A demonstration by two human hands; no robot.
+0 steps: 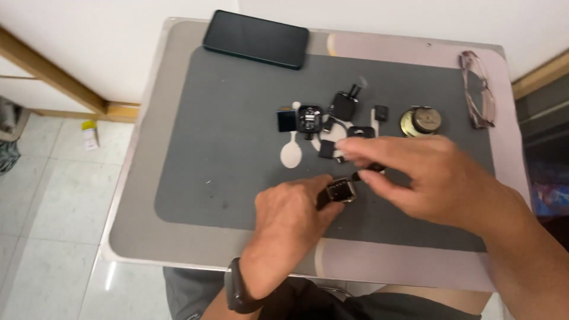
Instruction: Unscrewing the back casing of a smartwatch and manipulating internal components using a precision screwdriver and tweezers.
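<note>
My left hand (290,228) grips a small square device with a metal frame and dark body (339,191) just above the grey mat (225,154). My right hand (424,178) reaches in from the right and pinches a thin dark tool (370,170) whose tip points at the device. Behind the hands lie several small dark electronic parts (309,117), a square blue-black module (285,120), a black block with two prongs (344,105) and a white spoon-shaped piece (291,153). A dark band sits on my left wrist (237,290).
A black phone (256,39) lies face up at the table's back edge. A round brass-coloured part (421,120) and a pair of glasses (477,89) lie at the right. The small table (142,195) stands by a white wall over a tiled floor (53,195).
</note>
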